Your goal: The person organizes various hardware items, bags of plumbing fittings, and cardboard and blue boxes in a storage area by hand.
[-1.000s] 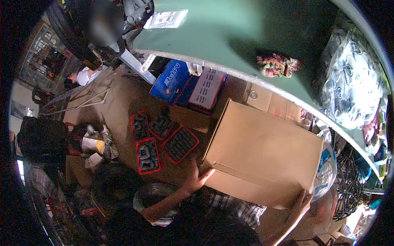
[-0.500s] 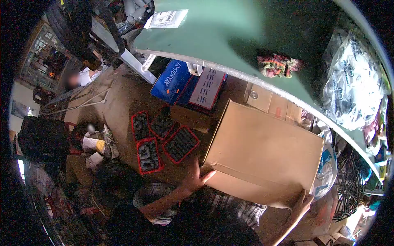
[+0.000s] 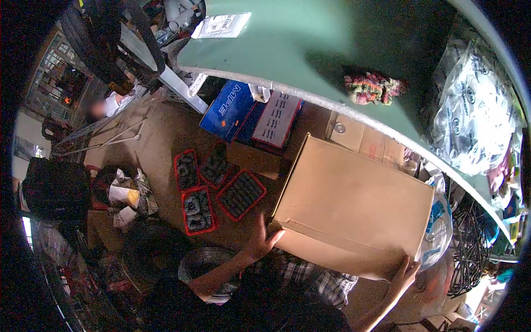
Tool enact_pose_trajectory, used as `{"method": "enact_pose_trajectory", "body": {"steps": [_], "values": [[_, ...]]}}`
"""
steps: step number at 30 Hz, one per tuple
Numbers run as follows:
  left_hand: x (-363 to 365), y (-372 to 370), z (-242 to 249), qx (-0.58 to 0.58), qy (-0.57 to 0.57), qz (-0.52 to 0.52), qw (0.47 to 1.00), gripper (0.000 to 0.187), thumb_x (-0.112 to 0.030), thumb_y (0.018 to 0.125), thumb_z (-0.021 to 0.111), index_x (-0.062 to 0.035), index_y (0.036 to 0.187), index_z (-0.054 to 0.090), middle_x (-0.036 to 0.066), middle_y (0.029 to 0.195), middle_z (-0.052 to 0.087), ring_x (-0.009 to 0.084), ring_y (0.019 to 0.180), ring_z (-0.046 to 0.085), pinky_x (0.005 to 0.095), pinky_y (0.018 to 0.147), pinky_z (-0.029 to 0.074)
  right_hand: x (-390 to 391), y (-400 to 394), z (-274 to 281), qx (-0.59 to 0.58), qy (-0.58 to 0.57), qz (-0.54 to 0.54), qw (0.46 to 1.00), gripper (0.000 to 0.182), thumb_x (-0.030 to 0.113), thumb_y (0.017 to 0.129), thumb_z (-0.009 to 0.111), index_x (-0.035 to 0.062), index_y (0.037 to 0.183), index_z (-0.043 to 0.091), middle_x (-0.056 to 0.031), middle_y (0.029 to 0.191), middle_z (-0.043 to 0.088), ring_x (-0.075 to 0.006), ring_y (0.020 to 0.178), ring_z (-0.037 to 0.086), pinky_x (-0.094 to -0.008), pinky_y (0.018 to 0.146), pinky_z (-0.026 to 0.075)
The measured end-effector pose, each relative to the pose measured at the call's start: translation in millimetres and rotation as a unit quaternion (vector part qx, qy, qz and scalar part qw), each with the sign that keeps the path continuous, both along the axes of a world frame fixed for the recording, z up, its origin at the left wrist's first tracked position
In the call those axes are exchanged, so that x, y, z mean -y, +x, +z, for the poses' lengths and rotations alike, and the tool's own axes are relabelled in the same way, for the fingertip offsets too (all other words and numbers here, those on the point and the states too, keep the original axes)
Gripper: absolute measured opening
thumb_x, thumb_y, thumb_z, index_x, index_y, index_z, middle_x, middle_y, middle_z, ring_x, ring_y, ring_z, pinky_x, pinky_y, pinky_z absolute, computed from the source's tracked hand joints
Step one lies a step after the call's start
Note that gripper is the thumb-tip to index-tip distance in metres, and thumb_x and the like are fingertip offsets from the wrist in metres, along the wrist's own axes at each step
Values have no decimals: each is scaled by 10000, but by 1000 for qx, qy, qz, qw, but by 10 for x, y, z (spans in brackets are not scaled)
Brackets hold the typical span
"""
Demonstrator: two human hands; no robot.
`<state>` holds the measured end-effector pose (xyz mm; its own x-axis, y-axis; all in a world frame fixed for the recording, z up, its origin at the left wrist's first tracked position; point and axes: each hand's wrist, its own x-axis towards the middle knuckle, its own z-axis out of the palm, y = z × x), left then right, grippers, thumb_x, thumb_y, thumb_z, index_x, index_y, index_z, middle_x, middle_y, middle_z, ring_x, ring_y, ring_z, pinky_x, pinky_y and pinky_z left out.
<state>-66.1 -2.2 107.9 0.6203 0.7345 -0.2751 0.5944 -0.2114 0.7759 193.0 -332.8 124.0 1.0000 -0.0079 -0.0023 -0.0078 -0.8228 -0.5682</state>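
A large closed cardboard box (image 3: 354, 205) is tilted in front of me, close to the bench edge. My left hand (image 3: 263, 240) grips its lower left corner, thumb on the near side and the other fingers partly hidden behind the box edge. At the lower right corner, my right hand (image 3: 406, 274) holds the box with its fingers curled against the near side. Both hands are closed on the carton. What is inside it cannot be seen.
Red trays (image 3: 198, 210) with dark parts lie on the floor at left. A blue box (image 3: 224, 113) stands beneath the green bench (image 3: 276, 47). On the bench are a colourful cloth (image 3: 373, 88) and clear plastic bags (image 3: 470, 110). A person (image 3: 116, 102) is at far left.
My right hand's fingers have shifted slightly left onto the box's near side. The box and my left hand stay nearly in place, while the whole view has drifted a little.
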Motion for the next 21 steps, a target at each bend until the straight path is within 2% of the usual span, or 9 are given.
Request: {"method": "enact_pose_trajectory", "body": {"steps": [5,8,11,14,17,20,21], "values": [[-16,25,-38,-13,17,-3,1000,850,-358,798,597,115,1306,107,319,1349,170,394,1263,212,408,1037,197,53,15,-49,5,14,9,1000,467,421,875,455,24,1119,429,-279,956,564,-392,852,566,-440,698,442],[-80,29,-4,18,116,-67,991,838,-348,790,612,120,1298,139,320,1324,229,391,1238,270,410,1021,234,83,4,-100,18,15,15,1000,475,418,876,453,24,1140,425,-286,988,556,-399,879,564,-442,708,442],[-94,76,45,42,159,-68,984,815,-334,780,630,131,1279,184,325,1294,277,409,1201,320,420,1004,263,100,-6,-120,34,5,12,999,478,418,876,453,23,1145,426,-284,1004,554,-399,893,563,-441,713,443],[-140,46,-5,10,117,-85,990,829,-297,772,646,104,1297,145,296,1293,287,377,1203,322,414,1006,257,94,-7,-132,35,-10,-1,999,479,426,874,455,22,1131,432,-276,993,561,-394,887,566,-437,710,445],[-313,113,106,95,-98,-105,985,904,-284,733,686,45,1324,86,255,1310,269,323,1220,298,400,1015,238,97,2,-128,35,-1,-1,999,475,432,869,461,27,1116,437,-268,972,568,-388,870,571,-435,702,446],[-563,161,163,155,-47,-205,965,988,-278,688,726,-10,1341,35,221,1332,229,280,1239,254,384,1027,208,146,40,-229,52,-14,-5,999,464,434,867,466,30,1094,442,-255,939,577,-381,842,575,-432,692,446],[-627,200,233,160,-55,-226,959,1058,-297,631,768,-21,1350,43,217,1352,200,286,1258,230,382,1039,195,152,56,-251,42,-14,-9,999,461,434,867,466,30,1088,443,-251,926,579,-380,829,576,-432,688,445]]}}
